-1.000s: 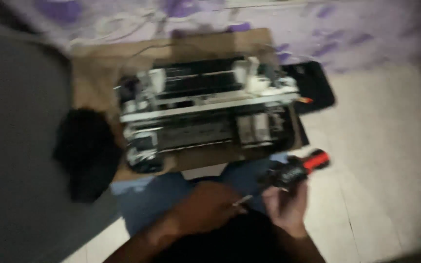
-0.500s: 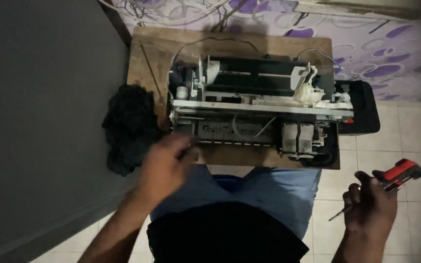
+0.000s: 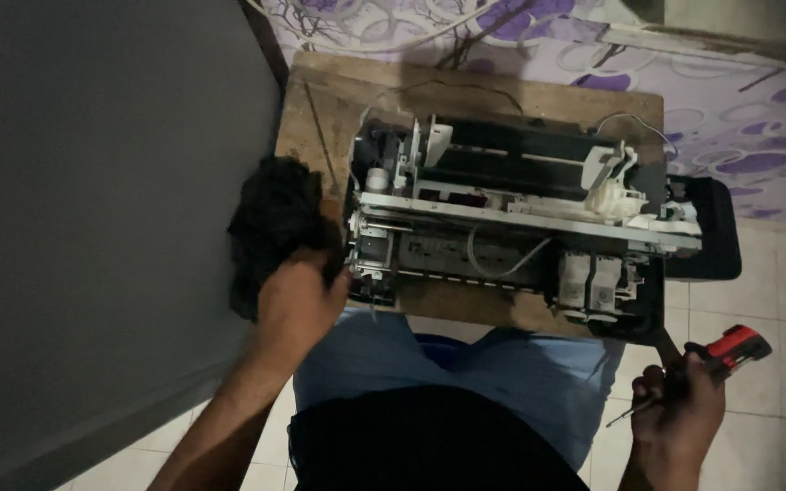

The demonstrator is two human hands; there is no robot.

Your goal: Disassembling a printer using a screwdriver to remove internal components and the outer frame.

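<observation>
An opened printer (image 3: 520, 227) with its cover off, showing white and black inner parts, rests on a small wooden table (image 3: 320, 109). My left hand (image 3: 297, 300) is at the printer's near left corner, fingers against the frame, right beside a black cloth (image 3: 270, 227) that hangs over the table's left edge. Whether it grips anything is hidden. My right hand (image 3: 675, 414) is low at the right, away from the printer, and holds a red and black screwdriver (image 3: 716, 355) with its thin shaft pointing down left.
A dark grey wall or panel (image 3: 102, 227) fills the left. Behind the table is purple patterned fabric (image 3: 730, 118). Pale floor tiles (image 3: 775, 300) lie to the right. My knees in blue trousers (image 3: 466, 364) are under the table's near edge.
My left hand has moved from near my right hand up and left to the printer's near left corner. My right hand has swung out right with the screwdriver. The view has shifted.
</observation>
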